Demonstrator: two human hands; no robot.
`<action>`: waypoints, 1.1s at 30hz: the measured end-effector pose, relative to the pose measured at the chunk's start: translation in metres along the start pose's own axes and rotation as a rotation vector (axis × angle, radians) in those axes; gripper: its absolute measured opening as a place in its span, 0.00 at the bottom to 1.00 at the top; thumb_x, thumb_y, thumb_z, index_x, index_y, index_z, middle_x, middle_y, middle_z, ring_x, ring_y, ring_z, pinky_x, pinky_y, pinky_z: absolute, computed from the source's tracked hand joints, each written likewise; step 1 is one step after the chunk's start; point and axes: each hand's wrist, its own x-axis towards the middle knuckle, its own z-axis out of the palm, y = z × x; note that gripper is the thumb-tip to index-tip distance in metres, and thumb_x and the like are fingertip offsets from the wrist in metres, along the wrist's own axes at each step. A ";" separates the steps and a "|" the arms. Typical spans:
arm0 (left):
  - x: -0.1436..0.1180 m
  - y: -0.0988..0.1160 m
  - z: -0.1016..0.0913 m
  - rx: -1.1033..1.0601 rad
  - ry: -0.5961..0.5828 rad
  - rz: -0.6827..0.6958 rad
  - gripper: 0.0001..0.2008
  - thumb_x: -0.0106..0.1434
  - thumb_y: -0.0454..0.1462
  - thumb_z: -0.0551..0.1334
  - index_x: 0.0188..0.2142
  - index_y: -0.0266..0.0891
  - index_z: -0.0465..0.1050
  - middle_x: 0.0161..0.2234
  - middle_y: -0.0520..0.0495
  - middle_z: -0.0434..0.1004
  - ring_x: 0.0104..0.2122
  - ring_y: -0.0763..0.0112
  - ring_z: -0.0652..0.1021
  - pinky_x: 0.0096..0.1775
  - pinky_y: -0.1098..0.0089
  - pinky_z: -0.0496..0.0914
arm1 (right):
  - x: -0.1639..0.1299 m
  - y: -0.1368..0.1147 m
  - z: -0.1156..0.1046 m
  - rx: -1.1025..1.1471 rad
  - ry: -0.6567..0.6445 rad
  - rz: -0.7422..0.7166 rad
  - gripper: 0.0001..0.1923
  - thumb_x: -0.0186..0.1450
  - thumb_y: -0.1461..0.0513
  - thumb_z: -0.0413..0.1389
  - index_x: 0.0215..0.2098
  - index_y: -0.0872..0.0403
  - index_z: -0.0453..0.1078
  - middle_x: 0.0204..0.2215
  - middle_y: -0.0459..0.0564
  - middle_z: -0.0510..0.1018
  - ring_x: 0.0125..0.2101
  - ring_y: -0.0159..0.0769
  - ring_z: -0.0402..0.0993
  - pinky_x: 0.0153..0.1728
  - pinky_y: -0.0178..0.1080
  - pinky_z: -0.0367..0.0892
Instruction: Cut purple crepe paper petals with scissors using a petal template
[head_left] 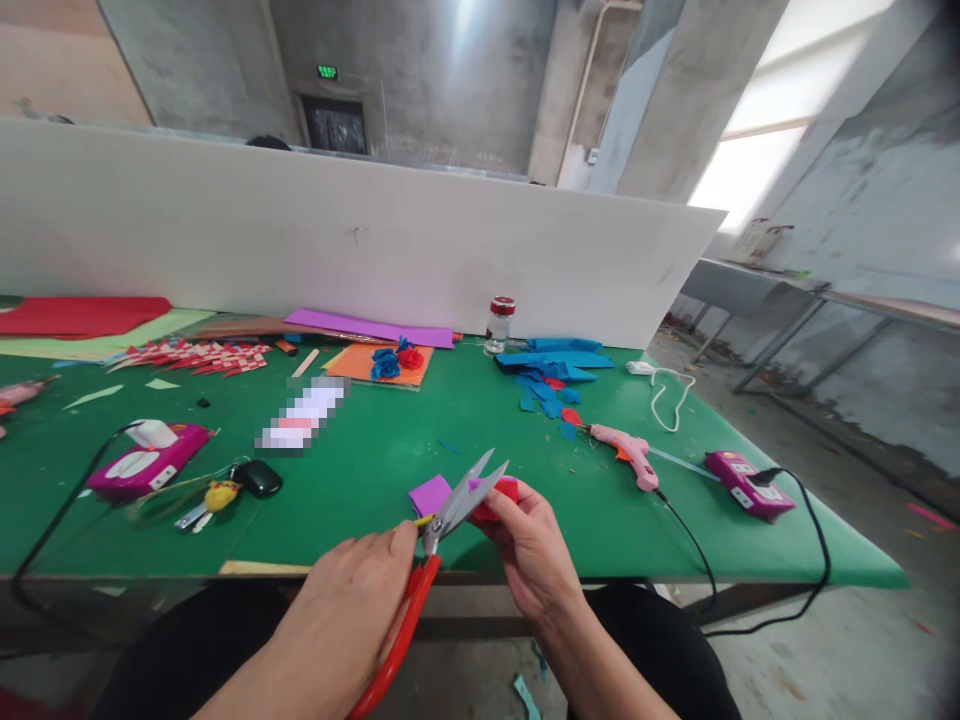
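Note:
My left hand (360,590) is closed around the red-handled scissors (401,635), whose blades stand apart and point away from me, up to the right. In my right hand (532,545), thumb and fingers pinch folded red paper (491,508) with a bit of purple at its edge, right at the blades. A purple paper piece (430,496) shows just beyond my left fingers; whether they touch it I cannot tell. By those fingertips there is a small yellow bit (424,520), partly hidden.
A pink glue gun (626,450) lies to the right, its cord running to a magenta power box (750,485). Blue paper scraps (551,390) and a glass jar (499,325) sit farther back. Paper flowers (397,360) rest on orange sheets. Keys (199,515) lie left. A white panel (360,235) borders the table.

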 end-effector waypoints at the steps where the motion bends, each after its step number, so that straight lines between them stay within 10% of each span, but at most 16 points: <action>1: 0.000 0.000 0.000 -0.003 0.006 0.001 0.11 0.59 0.29 0.49 0.41 0.38 0.62 0.34 0.40 0.75 0.34 0.54 0.77 0.36 0.56 0.68 | 0.000 0.000 0.000 -0.002 0.001 0.002 0.14 0.47 0.58 0.72 0.26 0.57 0.79 0.23 0.46 0.81 0.24 0.28 0.73 0.33 0.31 0.70; 33: -0.015 -0.012 -0.010 -0.201 -0.050 0.005 0.10 0.58 0.30 0.52 0.38 0.43 0.65 0.29 0.49 0.77 0.27 0.63 0.77 0.29 0.69 0.63 | 0.003 -0.010 -0.009 -0.254 -0.168 -0.038 0.09 0.51 0.58 0.69 0.25 0.55 0.78 0.21 0.45 0.78 0.23 0.29 0.70 0.30 0.32 0.64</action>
